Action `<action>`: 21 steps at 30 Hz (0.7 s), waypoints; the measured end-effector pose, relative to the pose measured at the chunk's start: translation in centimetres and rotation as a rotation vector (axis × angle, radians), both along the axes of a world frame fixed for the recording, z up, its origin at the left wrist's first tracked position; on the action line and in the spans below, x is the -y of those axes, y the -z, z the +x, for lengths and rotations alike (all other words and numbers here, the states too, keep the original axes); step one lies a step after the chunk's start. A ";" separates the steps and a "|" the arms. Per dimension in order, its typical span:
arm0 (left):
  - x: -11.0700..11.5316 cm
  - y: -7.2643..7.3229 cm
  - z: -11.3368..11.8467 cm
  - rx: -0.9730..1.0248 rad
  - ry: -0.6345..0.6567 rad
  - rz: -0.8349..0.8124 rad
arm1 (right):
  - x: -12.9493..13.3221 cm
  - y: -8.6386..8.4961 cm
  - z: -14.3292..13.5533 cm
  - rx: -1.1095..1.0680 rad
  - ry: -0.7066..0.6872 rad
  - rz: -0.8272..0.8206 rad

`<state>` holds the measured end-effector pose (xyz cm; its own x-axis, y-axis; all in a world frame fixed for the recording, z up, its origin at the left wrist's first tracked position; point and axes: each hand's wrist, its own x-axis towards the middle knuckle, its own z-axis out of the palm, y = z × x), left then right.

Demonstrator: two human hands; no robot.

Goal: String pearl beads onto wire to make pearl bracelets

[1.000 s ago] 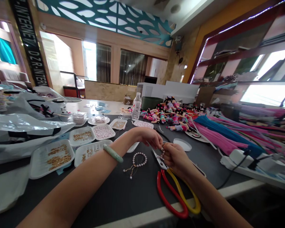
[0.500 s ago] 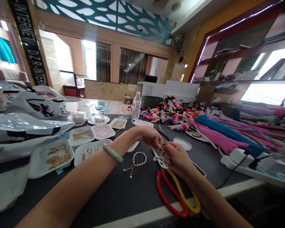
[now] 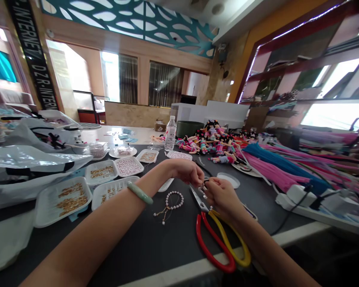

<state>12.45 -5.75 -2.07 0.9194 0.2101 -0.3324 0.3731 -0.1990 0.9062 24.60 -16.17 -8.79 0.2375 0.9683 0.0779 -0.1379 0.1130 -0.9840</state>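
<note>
My left hand (image 3: 189,172), below a green bangle (image 3: 140,193) on the wrist, is closed with its fingertips pinched. Close against it, my right hand (image 3: 220,192) is closed too, and a short string of pale beads (image 3: 202,192) hangs between the two. The bead string comes out of the right fingers; what the left fingers pinch is too small to make out. Under the hands lie scissors (image 3: 201,202) with one red and one yellow handle. A finished-looking beaded bracelet (image 3: 174,200) with dangling ends rests on the dark table (image 3: 149,247) to their left.
White trays (image 3: 62,201) of gold parts and a tray of pink beads (image 3: 128,166) stand at the left. A water bottle (image 3: 170,133) and a pile of dolls (image 3: 215,139) are behind. Pink and blue bundles (image 3: 266,165) and a power strip (image 3: 311,213) lie right.
The beads at my right fingers have shifted and less of the string shows over the scissors. Both hands stay close together, and the whole view has moved slightly.
</note>
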 end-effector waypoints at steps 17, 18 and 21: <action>-0.8 0.4 0.0 0.120 -0.139 -0.272 | 0.6 -1.9 1.5 -0.304 -0.040 0.172; -0.7 0.5 0.2 0.120 -0.158 -0.289 | 0.5 -1.9 1.5 -0.324 -0.066 0.169; -0.6 0.7 0.5 0.142 -0.179 -0.355 | 0.7 -1.9 1.4 -0.341 -0.145 0.192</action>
